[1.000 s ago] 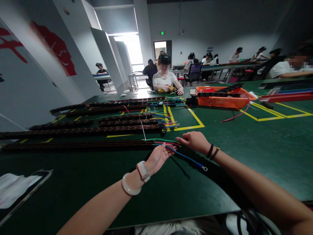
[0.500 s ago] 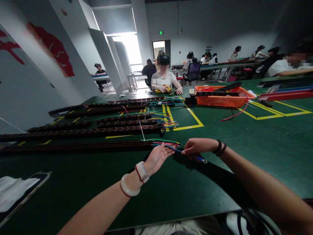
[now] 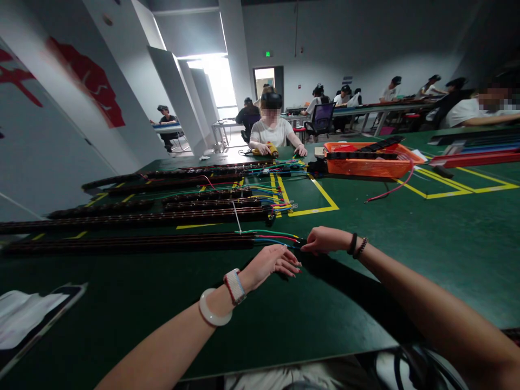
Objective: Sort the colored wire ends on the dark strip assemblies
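Note:
A long dark cable chain (image 3: 162, 244) lies across the green table with green, red and blue wires coming out of its right end. My right hand (image 3: 328, 240) is closed, its fingertips pinching the blue wire (image 3: 270, 241) near its free end; the wire's tip is hidden behind the fingers. Just in front of the wires, my left hand (image 3: 273, 263) has its palm turned down and its fingers stretched out. Its thumb side is close to the blue wire; whether it touches I cannot tell. A white cable tie (image 3: 236, 218) stands up from the chain.
Several more cable chains (image 3: 134, 218) with coloured wire ends lie beyond. An orange basket (image 3: 361, 169) stands at the back right, a pink wire (image 3: 390, 192) hanging from it. A person (image 3: 271, 130) sits opposite with a yellow tool (image 3: 271, 150). A tray (image 3: 73, 295) sits at left.
My left hand has turned from palm up to palm down. My right hand has shifted slightly left along the blue wire, and its ring terminal no longer shows.

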Available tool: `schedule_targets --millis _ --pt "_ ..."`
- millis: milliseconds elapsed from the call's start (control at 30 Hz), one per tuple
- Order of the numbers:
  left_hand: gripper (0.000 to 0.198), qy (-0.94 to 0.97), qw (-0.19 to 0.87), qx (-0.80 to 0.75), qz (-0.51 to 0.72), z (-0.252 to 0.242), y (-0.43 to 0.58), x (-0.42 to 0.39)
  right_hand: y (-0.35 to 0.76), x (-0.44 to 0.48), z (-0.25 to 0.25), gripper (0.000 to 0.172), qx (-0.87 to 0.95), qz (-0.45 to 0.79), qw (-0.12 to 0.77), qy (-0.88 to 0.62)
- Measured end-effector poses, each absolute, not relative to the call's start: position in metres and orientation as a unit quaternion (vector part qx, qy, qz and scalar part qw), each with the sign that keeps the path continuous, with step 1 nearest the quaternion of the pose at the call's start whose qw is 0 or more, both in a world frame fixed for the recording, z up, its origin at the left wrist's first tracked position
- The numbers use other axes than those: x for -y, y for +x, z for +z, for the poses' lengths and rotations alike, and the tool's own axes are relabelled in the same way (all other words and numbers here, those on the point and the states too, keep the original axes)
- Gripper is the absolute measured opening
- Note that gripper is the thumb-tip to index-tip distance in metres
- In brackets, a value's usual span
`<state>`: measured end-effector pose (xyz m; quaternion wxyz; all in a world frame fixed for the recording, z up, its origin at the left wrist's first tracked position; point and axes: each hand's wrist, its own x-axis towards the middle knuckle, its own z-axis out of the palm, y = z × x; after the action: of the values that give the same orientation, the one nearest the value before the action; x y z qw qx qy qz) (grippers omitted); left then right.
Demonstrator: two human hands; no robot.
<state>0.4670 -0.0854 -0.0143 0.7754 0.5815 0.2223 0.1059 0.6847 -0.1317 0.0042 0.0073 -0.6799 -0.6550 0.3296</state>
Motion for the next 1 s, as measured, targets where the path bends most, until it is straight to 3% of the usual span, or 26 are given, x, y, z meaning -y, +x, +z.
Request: schedule_targets --millis 333,500,600,767,867,933,1000 --pt "0.038 0.598 0.763 -0.223 0.102 -0.015 0.467 0.085 0.701 0.132 0.005 0.056 0.674 0.336 0.054 -0.655" --pt "0.041 0.652 0.722 -0.216 0.086 -0.013 0.463 0.087 0.715 0.129 0.01 0.058 0.683 0.288 0.202 -0.64" --pt "0.039 0.758 0.598 -0.239 0.1 -0.005 0.445 0.085 0.71 0.126 0.006 0.056 0.672 0.264 0.269 -0.638" --pt "0.031 0.812 0.297 -0.415 0.285 0.0 0.381 0.053 0.688 0.124 0.0 0.046 0.714 0.203 0.277 -0.61" --pt "0.057 0.734 0.186 -0.553 0.348 -0.008 0.33 0.02 0.676 0.121 0.001 0.046 0.742 0.165 0.253 -0.599" --pt "0.078 0.686 0.16 -0.633 0.322 -0.013 0.297 -0.001 0.669 0.117 0.001 0.049 0.749 0.156 0.238 -0.598" --pt "0.085 0.652 0.154 -0.693 0.268 -0.016 0.27 -0.017 0.664 0.11 0.0 0.052 0.755 0.163 0.225 -0.594"
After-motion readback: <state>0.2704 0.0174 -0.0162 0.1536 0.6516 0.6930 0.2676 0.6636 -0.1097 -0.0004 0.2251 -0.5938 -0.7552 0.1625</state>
